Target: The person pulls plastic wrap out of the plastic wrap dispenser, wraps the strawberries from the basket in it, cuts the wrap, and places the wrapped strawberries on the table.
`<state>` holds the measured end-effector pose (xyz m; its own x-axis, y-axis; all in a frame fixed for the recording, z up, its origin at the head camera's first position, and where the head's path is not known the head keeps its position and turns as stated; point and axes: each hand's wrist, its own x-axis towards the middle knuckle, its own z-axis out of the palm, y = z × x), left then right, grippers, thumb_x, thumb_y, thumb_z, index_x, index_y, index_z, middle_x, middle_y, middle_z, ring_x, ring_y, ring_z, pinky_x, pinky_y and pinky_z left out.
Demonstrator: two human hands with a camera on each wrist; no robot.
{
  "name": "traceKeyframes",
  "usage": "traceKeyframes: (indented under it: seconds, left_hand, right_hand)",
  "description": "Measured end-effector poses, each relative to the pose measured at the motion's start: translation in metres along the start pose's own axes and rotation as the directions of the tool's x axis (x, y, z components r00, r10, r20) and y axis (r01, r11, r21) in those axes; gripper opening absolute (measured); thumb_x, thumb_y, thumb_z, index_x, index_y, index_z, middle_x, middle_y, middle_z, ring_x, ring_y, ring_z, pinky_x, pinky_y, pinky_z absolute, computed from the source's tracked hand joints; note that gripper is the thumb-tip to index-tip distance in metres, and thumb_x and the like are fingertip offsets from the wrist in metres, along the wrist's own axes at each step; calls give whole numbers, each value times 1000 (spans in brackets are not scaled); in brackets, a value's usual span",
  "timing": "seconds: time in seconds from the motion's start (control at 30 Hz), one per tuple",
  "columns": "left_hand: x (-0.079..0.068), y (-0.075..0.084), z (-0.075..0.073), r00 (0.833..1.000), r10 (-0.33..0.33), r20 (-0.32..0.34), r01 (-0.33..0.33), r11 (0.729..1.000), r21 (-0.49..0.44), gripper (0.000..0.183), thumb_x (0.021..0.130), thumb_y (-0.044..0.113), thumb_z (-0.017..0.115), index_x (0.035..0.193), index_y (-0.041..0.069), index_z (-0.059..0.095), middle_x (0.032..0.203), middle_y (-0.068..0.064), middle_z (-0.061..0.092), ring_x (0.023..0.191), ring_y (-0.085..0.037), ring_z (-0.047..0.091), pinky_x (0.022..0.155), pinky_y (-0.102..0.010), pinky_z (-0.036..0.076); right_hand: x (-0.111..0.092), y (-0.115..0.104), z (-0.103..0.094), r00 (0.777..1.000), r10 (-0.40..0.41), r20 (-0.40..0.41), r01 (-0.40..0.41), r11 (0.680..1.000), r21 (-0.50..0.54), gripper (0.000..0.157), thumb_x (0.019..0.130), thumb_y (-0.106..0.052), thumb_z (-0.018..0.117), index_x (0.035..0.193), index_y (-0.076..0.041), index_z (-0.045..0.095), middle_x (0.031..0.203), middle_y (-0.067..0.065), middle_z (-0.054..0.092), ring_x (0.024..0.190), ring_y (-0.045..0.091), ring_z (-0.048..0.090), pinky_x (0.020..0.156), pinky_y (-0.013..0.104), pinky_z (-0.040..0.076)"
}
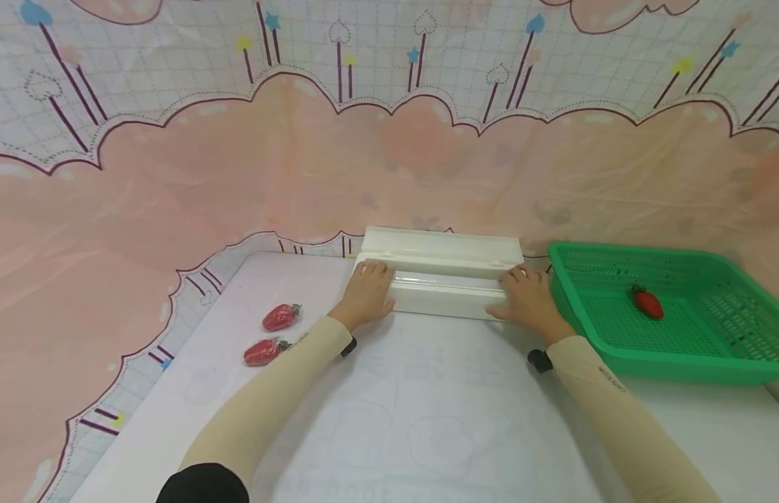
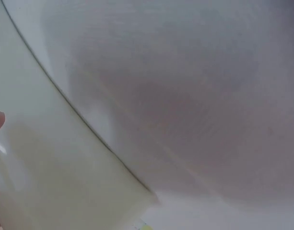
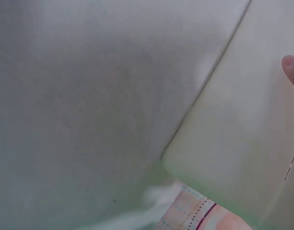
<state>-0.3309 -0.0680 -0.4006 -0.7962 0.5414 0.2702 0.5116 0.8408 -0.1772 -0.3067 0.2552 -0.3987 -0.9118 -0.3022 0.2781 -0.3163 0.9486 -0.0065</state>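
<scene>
A long white cling film dispenser (image 1: 448, 302) lies across the far part of the table with its lid (image 1: 442, 244) tipped back. Clear film (image 1: 448, 279) shows along its opening. My left hand (image 1: 367, 290) grips its left end, fingers over the top and thumb against the front wall. At the right end my right hand (image 1: 527, 297) holds it the same way. Each wrist view shows a thumb by the smooth front of the box (image 2: 65, 158), (image 3: 233, 124). To the left lie two strawberries (image 1: 281, 317), (image 1: 265, 351), both shiny as if wrapped in film.
On the right stands a green plastic basket (image 1: 678, 367) holding one strawberry (image 1: 648, 303). The white table (image 1: 427, 412) ends at a patterned cloth (image 1: 389, 175) that hangs behind and along the left side.
</scene>
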Motion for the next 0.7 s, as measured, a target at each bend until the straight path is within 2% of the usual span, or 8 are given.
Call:
traceKeyframes:
  seconds: [0.27,0.43,0.53,0.7]
  left_hand:
    - [7,-3,-5,998,0,65,2,1000,-25,57,83,38,63,125,3,49,121,-14,54,116,-30,50,103,-48,34]
    - [15,-8,-9,993,6,121,-5,1000,-10,53,84,42,61,122,6,52,119,-11,55,116,-30,53,105,-50,33]
    - [19,-9,-11,990,-4,143,9,999,-36,53,86,46,58,121,7,54,119,-11,57,115,-29,54,107,-51,32]
    - [21,-8,-11,991,-33,133,45,995,-94,54,91,54,48,118,8,58,118,-10,60,111,-28,57,106,-49,32]
  right_hand:
    - [6,1,-2,999,8,42,-8,1000,0,63,74,-50,72,112,-2,58,118,21,57,121,41,40,97,67,26]
    - [12,2,-4,996,33,79,-32,999,-13,70,72,-56,71,115,-3,59,121,22,58,123,43,40,98,70,24]
    - [14,3,-5,996,50,72,-51,999,2,72,72,-61,69,115,-3,61,120,21,61,123,41,42,98,70,24]
    - [13,3,-7,996,82,27,-84,992,96,58,83,-55,61,110,-3,64,111,18,66,121,40,43,97,69,24]
